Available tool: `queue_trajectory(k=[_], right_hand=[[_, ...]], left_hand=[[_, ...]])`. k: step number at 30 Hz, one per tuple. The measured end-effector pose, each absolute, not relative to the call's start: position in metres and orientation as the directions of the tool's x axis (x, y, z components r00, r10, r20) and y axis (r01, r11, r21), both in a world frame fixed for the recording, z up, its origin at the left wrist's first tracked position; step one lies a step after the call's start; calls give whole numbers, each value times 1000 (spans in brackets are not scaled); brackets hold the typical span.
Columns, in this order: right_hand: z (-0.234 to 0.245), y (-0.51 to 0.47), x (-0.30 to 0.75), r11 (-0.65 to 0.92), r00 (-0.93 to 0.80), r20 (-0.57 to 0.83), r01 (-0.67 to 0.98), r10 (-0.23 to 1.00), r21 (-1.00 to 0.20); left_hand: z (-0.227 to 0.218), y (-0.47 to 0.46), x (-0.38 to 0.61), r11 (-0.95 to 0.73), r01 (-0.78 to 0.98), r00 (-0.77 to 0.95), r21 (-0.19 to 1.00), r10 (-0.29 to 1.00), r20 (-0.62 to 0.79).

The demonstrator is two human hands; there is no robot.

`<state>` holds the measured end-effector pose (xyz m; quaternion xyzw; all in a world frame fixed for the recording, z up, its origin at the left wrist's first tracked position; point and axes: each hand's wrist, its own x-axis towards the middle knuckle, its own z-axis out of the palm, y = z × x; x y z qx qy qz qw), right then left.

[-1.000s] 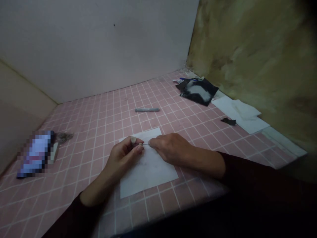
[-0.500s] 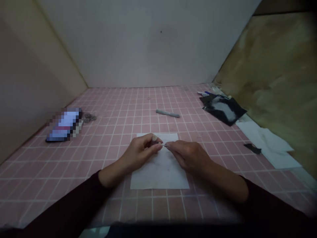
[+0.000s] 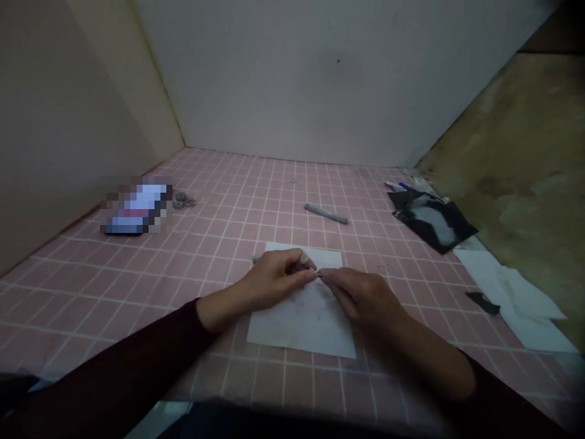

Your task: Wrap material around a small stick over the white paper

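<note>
Both hands rest on a white sheet of paper [image 3: 304,320] lying on the pink tiled tabletop [image 3: 228,231]. My left hand [image 3: 274,280] is closed in a pinch, thumb against fingertips. My right hand [image 3: 361,292] is pinched too, its fingertips meeting the left's. Between them is a thin, short, pin-like thing [image 3: 320,275], too small to name. A grey end [image 3: 256,260] pokes out behind my left hand.
A grey pen-like stick [image 3: 325,213] lies beyond the paper. Far right are a black packet [image 3: 434,221], white sheets [image 3: 516,292] and a small dark scrap [image 3: 483,301]. At left sit a blurred-out box [image 3: 136,206] and small metal rings [image 3: 183,199]. Walls close in on three sides.
The view has swung to the left, so the things on the table sit further right in the picture. Both hands keep the same pinch over the paper.
</note>
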<state>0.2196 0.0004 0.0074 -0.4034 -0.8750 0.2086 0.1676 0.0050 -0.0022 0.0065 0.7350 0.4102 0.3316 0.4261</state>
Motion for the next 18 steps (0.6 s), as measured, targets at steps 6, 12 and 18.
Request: queue_trajectory(k=[6,12,18], right_hand=[[14,5,218,441,-675,-55,539,736,-718],[19,10,222,317,-710,-128,459,692,-830],[7,-3,217,573,-593,152,629,791,-525]], left_hand=[[6,-6,7,-530,422,466,735,823,326],[11,-8,6,-565,414,478,714,802,357],[4,-3,8,-262,295,400,919,907,130]])
